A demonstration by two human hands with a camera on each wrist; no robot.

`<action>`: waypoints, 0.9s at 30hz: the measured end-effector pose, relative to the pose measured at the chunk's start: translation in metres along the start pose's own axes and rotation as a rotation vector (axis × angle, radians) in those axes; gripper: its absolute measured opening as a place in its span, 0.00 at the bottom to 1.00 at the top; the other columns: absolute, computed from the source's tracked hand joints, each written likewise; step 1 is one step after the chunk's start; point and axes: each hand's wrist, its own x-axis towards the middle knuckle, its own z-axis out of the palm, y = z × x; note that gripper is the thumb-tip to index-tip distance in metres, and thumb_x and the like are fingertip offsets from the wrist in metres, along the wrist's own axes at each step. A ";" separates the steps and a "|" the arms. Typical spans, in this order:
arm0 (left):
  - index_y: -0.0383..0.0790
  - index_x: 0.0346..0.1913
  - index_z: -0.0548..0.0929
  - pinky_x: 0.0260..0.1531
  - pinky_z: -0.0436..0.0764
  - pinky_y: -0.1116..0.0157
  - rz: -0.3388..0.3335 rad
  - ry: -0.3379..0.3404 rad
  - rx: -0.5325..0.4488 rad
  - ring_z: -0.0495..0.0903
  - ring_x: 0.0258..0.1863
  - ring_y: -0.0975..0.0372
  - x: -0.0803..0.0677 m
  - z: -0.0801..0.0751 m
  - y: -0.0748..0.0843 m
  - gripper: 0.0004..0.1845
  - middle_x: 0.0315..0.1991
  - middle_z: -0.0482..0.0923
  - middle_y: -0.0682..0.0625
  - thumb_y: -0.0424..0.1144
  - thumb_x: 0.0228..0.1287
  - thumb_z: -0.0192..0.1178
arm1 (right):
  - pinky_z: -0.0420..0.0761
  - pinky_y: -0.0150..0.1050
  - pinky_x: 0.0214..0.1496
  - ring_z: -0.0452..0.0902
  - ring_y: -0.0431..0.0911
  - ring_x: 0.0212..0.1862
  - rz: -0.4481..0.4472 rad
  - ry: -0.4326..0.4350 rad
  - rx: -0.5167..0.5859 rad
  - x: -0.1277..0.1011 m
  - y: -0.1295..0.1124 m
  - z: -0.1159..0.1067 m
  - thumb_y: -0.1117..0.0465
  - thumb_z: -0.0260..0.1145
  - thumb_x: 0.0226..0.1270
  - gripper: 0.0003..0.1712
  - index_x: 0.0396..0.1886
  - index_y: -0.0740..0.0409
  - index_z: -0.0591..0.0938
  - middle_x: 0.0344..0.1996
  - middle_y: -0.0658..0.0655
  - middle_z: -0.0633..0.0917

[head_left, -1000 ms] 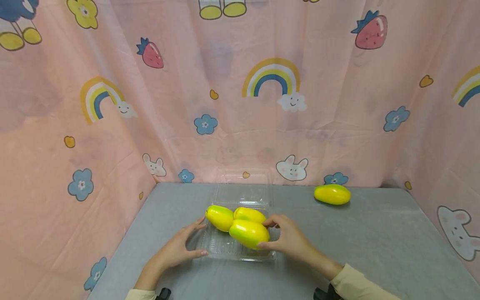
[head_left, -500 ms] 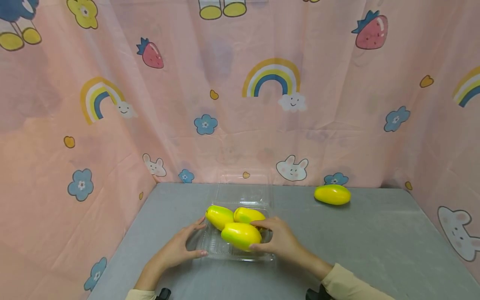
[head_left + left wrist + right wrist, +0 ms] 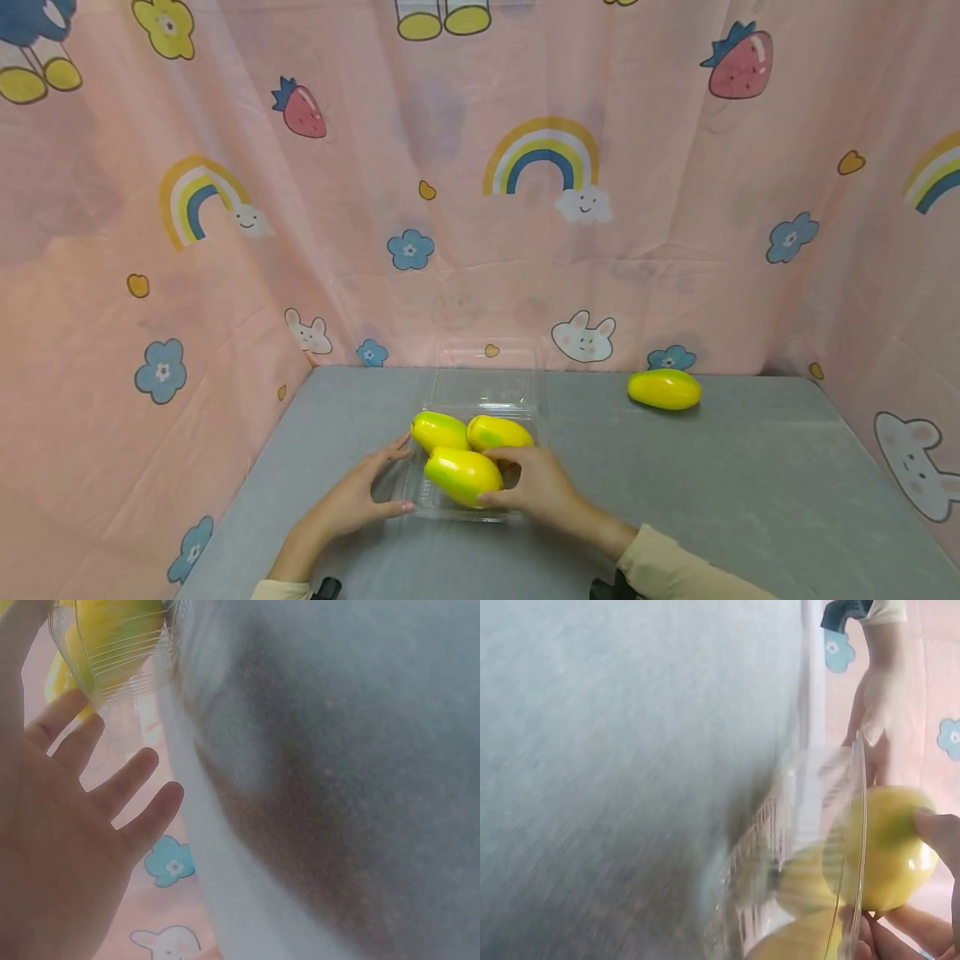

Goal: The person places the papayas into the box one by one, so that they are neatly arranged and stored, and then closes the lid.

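Observation:
A clear plastic clamshell box point(image 3: 429, 502) stands in the middle of the table, its lid point(image 3: 483, 388) tipped back. Two yellow-green mangoes lie at the back of its base, one mango point(image 3: 438, 431) on the left, another mango point(image 3: 499, 432) on the right. My right hand point(image 3: 546, 490) pinches a third mango point(image 3: 462, 477) in front of them; the right wrist view shows thumb and fingers on this mango point(image 3: 891, 851), above the box rim. With spread, fairly straight fingers, my left hand point(image 3: 75, 817) is at the box's left side, fingertips touching or very near its wall.
Another yellow mango point(image 3: 664, 389) lies at the back right of the grey table point(image 3: 720, 483). A pink printed curtain point(image 3: 480, 283) hangs along the back and both sides.
My right hand has moved left and slightly toward me with the mango, from the box's right side to its front left. The left hand stays in place.

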 end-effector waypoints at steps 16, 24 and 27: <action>0.55 0.72 0.67 0.69 0.60 0.33 -0.024 0.008 -0.009 0.58 0.77 0.44 -0.002 0.001 0.001 0.47 0.80 0.53 0.57 0.61 0.48 0.74 | 0.72 0.26 0.24 0.70 0.35 0.22 -0.005 -0.028 0.119 0.009 -0.007 0.021 0.46 0.81 0.45 0.34 0.54 0.54 0.86 0.33 0.48 0.88; 0.56 0.72 0.68 0.70 0.60 0.33 -0.020 0.009 -0.017 0.58 0.77 0.45 -0.001 0.001 0.000 0.46 0.79 0.54 0.58 0.60 0.49 0.74 | 0.73 0.26 0.24 0.70 0.32 0.22 0.009 -0.055 0.108 0.012 -0.011 0.024 0.49 0.81 0.46 0.36 0.56 0.57 0.84 0.35 0.51 0.89; 0.57 0.71 0.68 0.71 0.60 0.34 -0.018 0.006 -0.025 0.57 0.77 0.46 0.000 0.001 -0.001 0.45 0.79 0.54 0.59 0.60 0.49 0.74 | 0.75 0.26 0.25 0.73 0.33 0.23 0.016 -0.063 0.117 0.014 -0.011 0.025 0.49 0.81 0.46 0.37 0.56 0.57 0.84 0.41 0.53 0.90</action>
